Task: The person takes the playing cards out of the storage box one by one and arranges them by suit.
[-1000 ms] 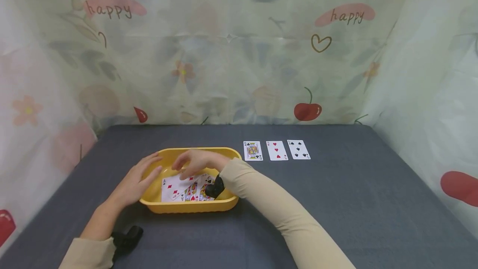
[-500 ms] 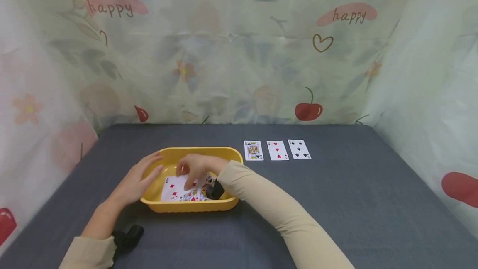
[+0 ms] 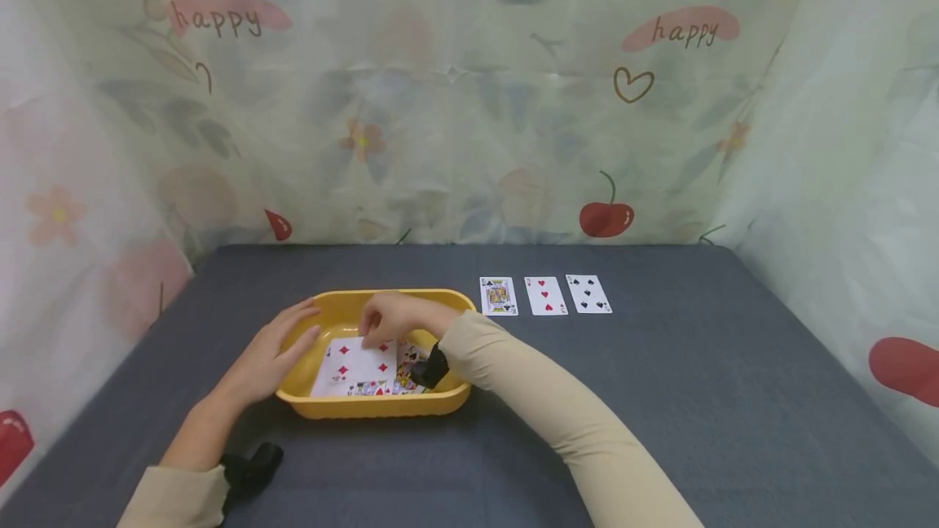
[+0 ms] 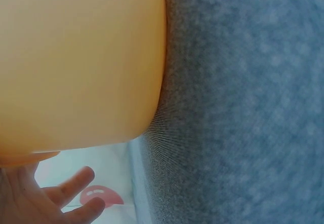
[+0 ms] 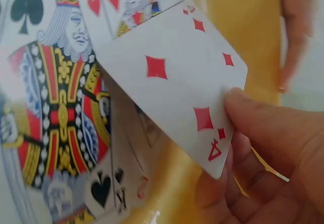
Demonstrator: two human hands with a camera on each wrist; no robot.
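In the head view my right hand (image 3: pixel 396 318) is above the yellow tub (image 3: pixel 381 406), pinching a playing card, the four of diamonds (image 3: pixel 367 361), by its edge. Up close in the right wrist view, the thumb lies on the face of the four of diamonds (image 5: pixel 174 77) and the fingers are behind it. Under it, a king of spades (image 5: pixel 63 107) and other overlapping cards lie face up in the tub. My left hand (image 3: pixel 264 357) rests at the tub's left rim with its fingers extended; the left wrist view shows its fingers (image 4: pixel 76 188) past the tub wall (image 4: pixel 76 67).
To the right of the tub, three cards lie face up in a row on the dark grey cloth: a king of clubs (image 3: pixel 499 297), a three of hearts (image 3: pixel 546 296) and a spade card (image 3: pixel 588 294). A patterned curtain (image 3: pixel 455 145) closes off the back and sides.
My right hand reached down into the cards, pinched the four of diamonds and has lifted it a little. The left hand has stayed at the rim.
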